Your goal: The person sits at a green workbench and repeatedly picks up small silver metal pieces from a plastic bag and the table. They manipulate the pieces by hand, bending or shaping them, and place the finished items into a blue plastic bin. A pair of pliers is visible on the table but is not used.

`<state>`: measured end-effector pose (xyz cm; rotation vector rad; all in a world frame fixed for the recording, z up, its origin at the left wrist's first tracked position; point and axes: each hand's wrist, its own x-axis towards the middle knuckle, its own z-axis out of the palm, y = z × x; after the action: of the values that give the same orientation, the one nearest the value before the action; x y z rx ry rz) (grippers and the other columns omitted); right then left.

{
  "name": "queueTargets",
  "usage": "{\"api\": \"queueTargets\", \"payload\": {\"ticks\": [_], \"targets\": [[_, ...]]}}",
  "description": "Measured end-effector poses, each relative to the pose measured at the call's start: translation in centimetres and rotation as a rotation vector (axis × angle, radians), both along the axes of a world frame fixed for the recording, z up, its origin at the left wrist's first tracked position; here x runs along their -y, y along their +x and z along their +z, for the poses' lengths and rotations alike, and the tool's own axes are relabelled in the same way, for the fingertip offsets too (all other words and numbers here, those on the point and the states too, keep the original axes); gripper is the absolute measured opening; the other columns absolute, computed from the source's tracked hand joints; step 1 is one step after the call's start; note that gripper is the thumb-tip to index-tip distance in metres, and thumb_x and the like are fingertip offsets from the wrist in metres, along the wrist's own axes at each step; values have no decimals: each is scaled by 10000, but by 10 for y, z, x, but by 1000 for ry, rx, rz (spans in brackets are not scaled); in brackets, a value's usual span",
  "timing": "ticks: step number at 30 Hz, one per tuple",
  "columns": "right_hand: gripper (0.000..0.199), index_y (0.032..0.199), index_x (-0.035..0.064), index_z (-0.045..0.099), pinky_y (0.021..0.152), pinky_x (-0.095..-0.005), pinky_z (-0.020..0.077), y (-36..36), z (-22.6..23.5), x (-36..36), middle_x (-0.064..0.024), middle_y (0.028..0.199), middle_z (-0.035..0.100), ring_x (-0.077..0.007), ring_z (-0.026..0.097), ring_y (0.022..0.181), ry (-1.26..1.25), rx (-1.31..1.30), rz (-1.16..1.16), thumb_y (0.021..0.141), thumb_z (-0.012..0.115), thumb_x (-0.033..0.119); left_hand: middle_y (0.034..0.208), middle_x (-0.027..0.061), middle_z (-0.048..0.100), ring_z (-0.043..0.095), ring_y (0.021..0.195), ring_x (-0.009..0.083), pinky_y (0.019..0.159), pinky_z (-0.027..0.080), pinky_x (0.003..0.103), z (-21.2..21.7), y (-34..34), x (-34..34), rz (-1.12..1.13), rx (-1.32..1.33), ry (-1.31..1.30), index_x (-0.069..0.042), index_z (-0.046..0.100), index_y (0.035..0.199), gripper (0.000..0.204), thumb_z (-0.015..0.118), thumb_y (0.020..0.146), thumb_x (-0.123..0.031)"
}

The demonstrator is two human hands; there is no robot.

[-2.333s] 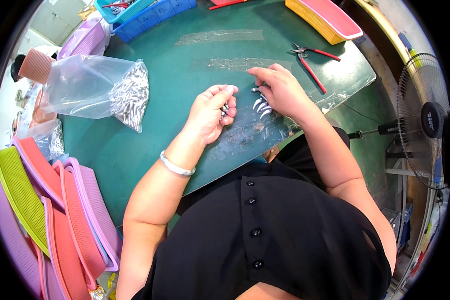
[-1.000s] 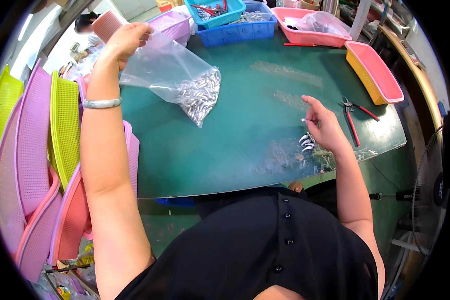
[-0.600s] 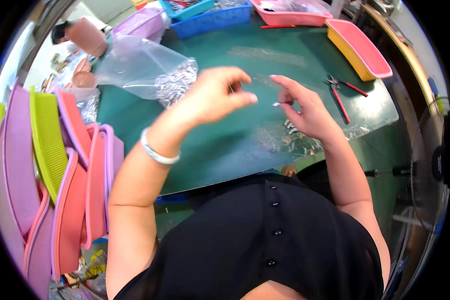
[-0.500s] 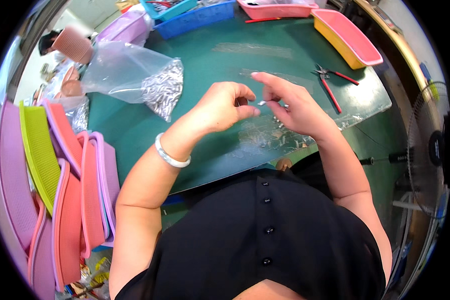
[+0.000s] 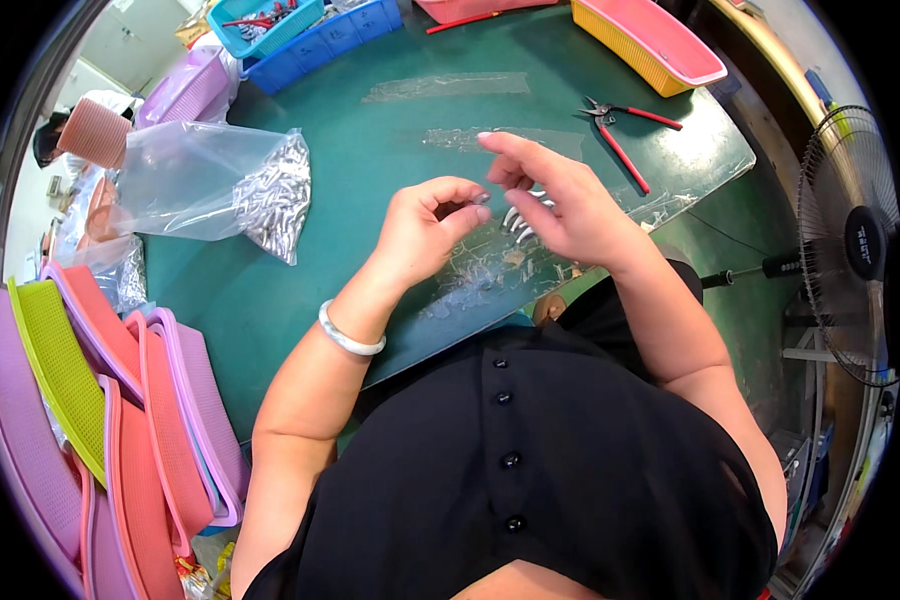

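Observation:
My left hand (image 5: 425,225) hovers over the green table (image 5: 370,130), thumb and forefinger pinched on a small silver metal part (image 5: 480,199). Just right of it, my right hand (image 5: 560,200) has its fingers spread and holds nothing I can see. Under its palm a few small silver parts (image 5: 518,216) lie on a scuffed clear sheet (image 5: 490,270). A clear plastic bag (image 5: 195,180) lies on the table to the left, with a heap of the same silver parts (image 5: 280,195) at its near end.
Red-handled pliers (image 5: 625,135) lie beyond my right hand. Blue bins (image 5: 320,35) and a pink and yellow tray (image 5: 650,40) stand at the far edge. Stacked pink, purple and green baskets (image 5: 100,400) fill the left. A standing fan (image 5: 855,240) is on the right.
My left hand, which was stretched out to the plastic bag a second ago, has come back beside my right hand, pinching a small part. The right hand stayed over the loose parts.

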<state>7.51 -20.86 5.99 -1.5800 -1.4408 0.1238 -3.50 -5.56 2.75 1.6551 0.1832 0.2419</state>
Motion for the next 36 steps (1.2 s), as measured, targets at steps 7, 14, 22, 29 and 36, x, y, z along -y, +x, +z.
{"api": "queueTargets", "payload": {"ticks": [7, 14, 22, 29, 36], "targets": [[444, 1135, 40, 520, 806, -364, 404, 12, -30, 17, -86, 877, 592, -266, 514, 900, -274, 434, -70, 700, 605, 3, 856, 23, 609, 561, 769, 79, 707, 470, 209, -9, -3, -2, 15, 72, -85, -4, 617, 982, 174, 613, 809, 9], [380, 1079, 22, 551, 756, -367, 423, 9, -28, 7, -103, 828, 597, -278, 523, 826, -256, 299, -97, 702, 573, -22, 827, 26, 606, 566, 748, 85, 686, 468, 209, -9, -5, -2, 11, 29, -104, -3, 614, 982, 168, 619, 816, -29], [357, 1060, 12, 556, 734, -370, 431, 11, -28, 0, -113, 829, 597, -277, 530, 801, -272, 269, -91, 707, 549, -40, 777, 21, 598, 576, 713, 98, 649, 475, 225, -11, -4, -5, 10, -34, -245, -2, 613, 970, 163, 622, 826, -77], [416, 1122, 7, 513, 708, -326, 436, 13, -33, -1, -79, 801, 569, -223, 530, 744, -248, 56, -78, 714, 545, -72, 837, 32, 597, 573, 739, 96, 648, 474, 222, -13, -4, -5, 33, -30, -294, -7, 589, 973, 168, 618, 819, -66], [451, 1210, 5, 440, 728, -215, 431, 7, -36, -7, -4, 845, 551, -67, 515, 783, -64, -821, 134, 782, 567, -56, 893, 24, 588, 557, 773, 84, 674, 466, 215, -14, -5, 1, -25, 38, -238, -38, 575, 996, 227, 643, 781, -11]]}}
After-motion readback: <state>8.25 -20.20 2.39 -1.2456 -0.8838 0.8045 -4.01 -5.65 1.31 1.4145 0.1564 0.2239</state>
